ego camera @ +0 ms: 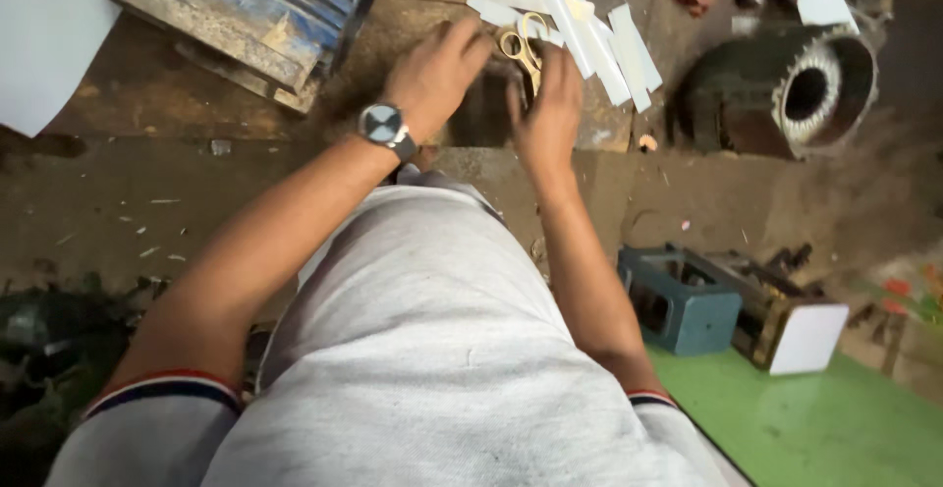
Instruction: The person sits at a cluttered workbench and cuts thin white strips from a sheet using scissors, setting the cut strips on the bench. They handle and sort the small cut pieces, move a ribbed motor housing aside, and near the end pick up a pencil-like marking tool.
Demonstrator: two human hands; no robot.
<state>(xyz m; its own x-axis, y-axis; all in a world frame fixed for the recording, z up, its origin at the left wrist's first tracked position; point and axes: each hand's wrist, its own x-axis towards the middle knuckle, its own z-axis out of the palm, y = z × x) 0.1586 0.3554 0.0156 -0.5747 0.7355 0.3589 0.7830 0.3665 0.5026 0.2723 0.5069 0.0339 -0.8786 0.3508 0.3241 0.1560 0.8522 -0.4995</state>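
- Gold-handled scissors (524, 48) lie on the brown tabletop (196, 114), just above the two hands and touching the white paper strips (599, 45) fanned out to their right.
- The left hand (435, 73), with a wristwatch (383, 126) on its wrist, lies palm down with its fingers (470, 35) stretched toward the scissor handles; they look loose and hold nothing that shows.
- The right hand (546, 104) sits just below the scissors, fingers curled down over a dark spot on the tabletop; whether they pinch anything there I cannot tell.
- To do this well, I judge the hands should steady one strip flat before lifting the scissors, and take the scissors by the handles, so the other strips are not dragged along.
- Well apart to the right stands a round motor housing (786, 94) with a toothed core; a blue ribbed motor casing (246, 6) sits at upper left.
- A white sheet (39, 35) lies at far left, and a blue-green metal box (683, 300) sits lower right.
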